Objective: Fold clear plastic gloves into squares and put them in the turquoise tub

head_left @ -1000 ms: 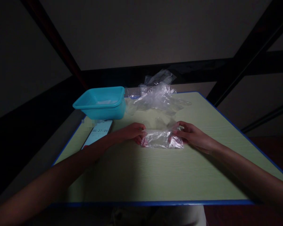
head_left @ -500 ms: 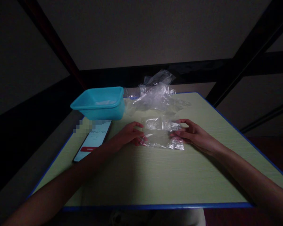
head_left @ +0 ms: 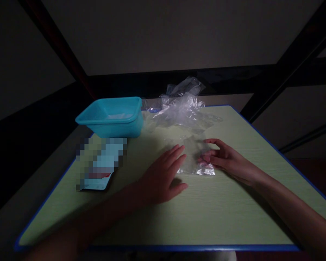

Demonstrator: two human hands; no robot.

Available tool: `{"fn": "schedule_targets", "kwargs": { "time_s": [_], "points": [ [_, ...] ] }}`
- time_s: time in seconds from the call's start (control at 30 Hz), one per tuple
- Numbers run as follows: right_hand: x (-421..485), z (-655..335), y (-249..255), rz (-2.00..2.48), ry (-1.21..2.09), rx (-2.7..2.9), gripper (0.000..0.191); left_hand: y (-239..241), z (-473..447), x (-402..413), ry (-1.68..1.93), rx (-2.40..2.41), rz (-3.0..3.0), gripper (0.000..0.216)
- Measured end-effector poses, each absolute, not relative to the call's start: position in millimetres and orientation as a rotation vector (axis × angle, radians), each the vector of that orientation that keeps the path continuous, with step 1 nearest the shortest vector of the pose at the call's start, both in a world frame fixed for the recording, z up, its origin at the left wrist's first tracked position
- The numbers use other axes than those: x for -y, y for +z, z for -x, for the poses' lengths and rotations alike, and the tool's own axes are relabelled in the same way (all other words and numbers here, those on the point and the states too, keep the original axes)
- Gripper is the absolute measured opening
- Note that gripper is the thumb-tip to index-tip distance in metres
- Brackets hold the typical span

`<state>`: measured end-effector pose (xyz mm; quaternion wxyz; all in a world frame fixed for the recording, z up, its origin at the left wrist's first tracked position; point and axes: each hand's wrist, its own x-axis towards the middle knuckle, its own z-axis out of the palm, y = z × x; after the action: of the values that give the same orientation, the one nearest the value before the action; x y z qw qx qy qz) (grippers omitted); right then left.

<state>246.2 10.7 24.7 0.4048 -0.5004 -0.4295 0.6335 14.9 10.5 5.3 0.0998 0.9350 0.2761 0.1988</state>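
Head view: a clear plastic bag (head_left: 191, 157) lies on the table (head_left: 220, 214), just in front of a crumpled heap of plastic (head_left: 183, 110). The left hand (head_left: 164, 175) is wide, its fingers stretched over the bag's left part; whether it presses down cannot be told. The right hand (head_left: 222, 156) curves about the right edge, fingers showing through the film; I cannot tell whether they pinch it. Such thin film could crease or skid if the hands pushed unevenly, or cling to skin on lifting. A leftward sweep could nudge the phone (head_left: 104, 166), near the blue tub (head_left: 114, 128).
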Motion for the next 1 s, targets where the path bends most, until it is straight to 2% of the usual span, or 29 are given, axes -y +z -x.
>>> {"fn": "schedule_targets", "kwargs": {
  "time_s": [0.1,0.27,0.47,0.7,1.0],
  "points": [
    [-8.7,-246.6,30.1,1.291,1.617,1.094,0.071,2.2,-18.6,-7.5,0.402,-0.782,-2.771,0.068],
    [-8.9,-253.3,35.0,1.346,1.605,1.203,0.073,-2.1,-18.3,-7.4,0.293,-0.811,-2.768,0.072],
    [-7.8,-265.0,35.2,1.407,1.485,1.394,0.042,-0.6,-18.2,-7.7,0.315,-0.81,-2.716,0.07],
    [9.1,-261.9,27.4,1.321,1.434,1.418,0.031,-1.2,-19.1,-7.9,0.322,-0.819,-2.713,0.069],
    [20.1,-257.3,27.7,1.353,1.798,1.35,0.028,0.3,-18.9,-6.6,0.32,-0.811,-2.743,0.065]
  ]
}}
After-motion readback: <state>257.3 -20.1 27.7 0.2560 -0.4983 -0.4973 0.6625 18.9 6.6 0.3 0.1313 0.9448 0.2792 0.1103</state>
